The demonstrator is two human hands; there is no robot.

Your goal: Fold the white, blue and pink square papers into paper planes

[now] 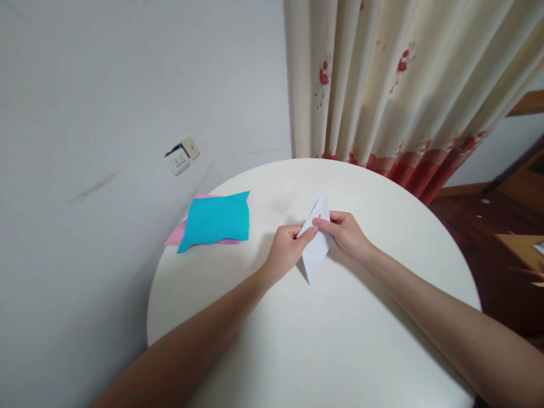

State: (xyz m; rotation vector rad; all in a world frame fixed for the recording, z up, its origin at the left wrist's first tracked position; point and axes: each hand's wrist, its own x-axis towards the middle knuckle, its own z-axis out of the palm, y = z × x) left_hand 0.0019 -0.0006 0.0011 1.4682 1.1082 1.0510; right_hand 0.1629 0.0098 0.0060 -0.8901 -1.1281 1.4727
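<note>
A folded piece of white paper (315, 256), shaped like a narrow diamond with pointed ends, is held between my two hands just over the round table. My left hand (285, 249) grips its left edge, thumb on top and fingers underneath. On the right edge, my right hand (347, 233) pinches it the same way, its thumb close to the left thumb near the middle. A small reddish mark shows on the paper by the thumbs. The fingers under the paper are partly hidden.
Blue paper (219, 220) lies over pink paper (175, 235) at the left of the white table (272, 340). Beyond are a wall with a socket (177, 161) and a floral curtain (365, 85). Dark wooden floor (463, 226) shows on the right.
</note>
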